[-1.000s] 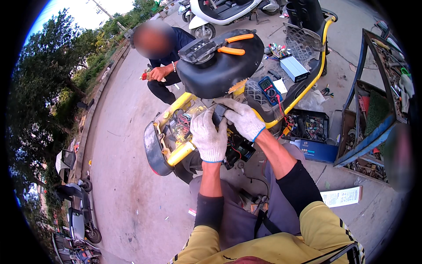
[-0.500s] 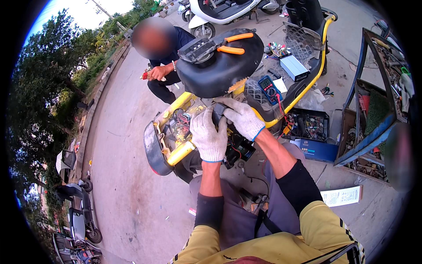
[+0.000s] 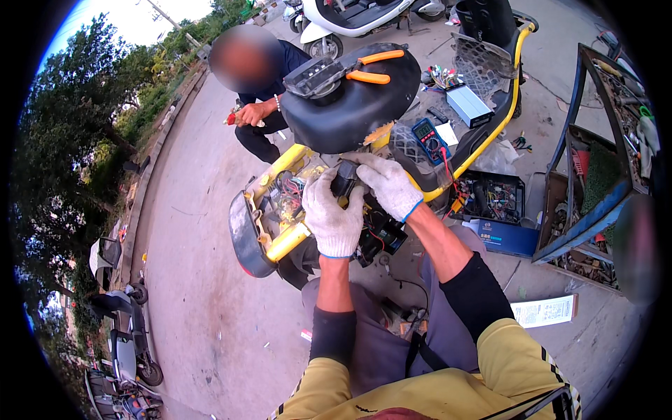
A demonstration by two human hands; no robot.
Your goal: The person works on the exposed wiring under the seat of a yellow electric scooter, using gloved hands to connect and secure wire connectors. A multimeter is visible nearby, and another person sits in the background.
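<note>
A small black box-shaped part (image 3: 344,179) sits between my two gloved hands, above the opened body of a yellow scooter (image 3: 288,241). My left hand (image 3: 332,218) is curled round its near side, thumb toward the right. Against its right and far side press the fingers of my right hand (image 3: 389,185); some fingertips are hidden. Loose wires (image 3: 289,189) fill the frame opening left of my hands. Just beyond them is the black seat (image 3: 350,112), with orange-handled pliers (image 3: 371,77) lying on top.
A blue multimeter (image 3: 428,138) and a silver box (image 3: 468,106) with wires rest on the footboard. At right are a black tray of parts (image 3: 521,199), a blue carton (image 3: 507,238) and a metal rack (image 3: 581,203). Another person (image 3: 262,105) crouches beyond the seat, holding something small.
The black part has tilted or turned between my hands, so more of its face shows. My left fingers have shifted slightly; both arms stay nearly in place.
</note>
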